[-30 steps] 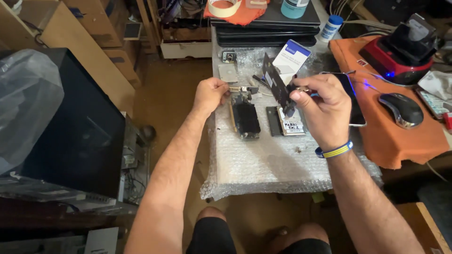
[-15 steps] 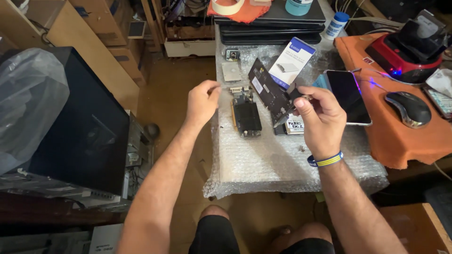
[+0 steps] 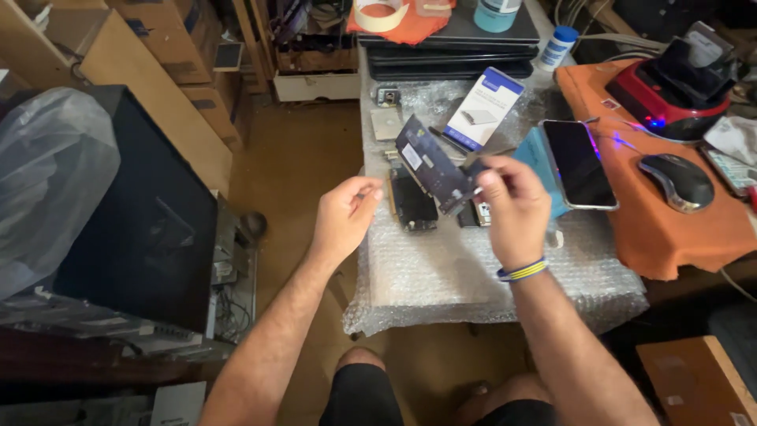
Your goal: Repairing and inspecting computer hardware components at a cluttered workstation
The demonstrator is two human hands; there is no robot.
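Note:
My right hand [image 3: 512, 209] pinches a dark circuit card [image 3: 434, 166] by its near end and holds it tilted above the bubble wrap sheet [image 3: 465, 276]. My left hand [image 3: 344, 217] hovers at the sheet's left edge, fingers loosely curled, holding nothing. Just right of my left hand a black expansion card [image 3: 414, 203] lies flat on the wrap. A small dark part [image 3: 473, 214] lies under my right hand, mostly hidden.
A white and blue box [image 3: 485, 106], a phone [image 3: 579, 162], a mouse [image 3: 682, 180] on an orange cloth [image 3: 670, 229], stacked laptops [image 3: 453, 47] at the back. An open black computer case [image 3: 142, 229] stands on the floor at left, with a plastic bag [image 3: 47, 181] over it.
My right hand lifted the circuit card higher and toward me. My left hand let go of the black card and drew back to the sheet's left edge.

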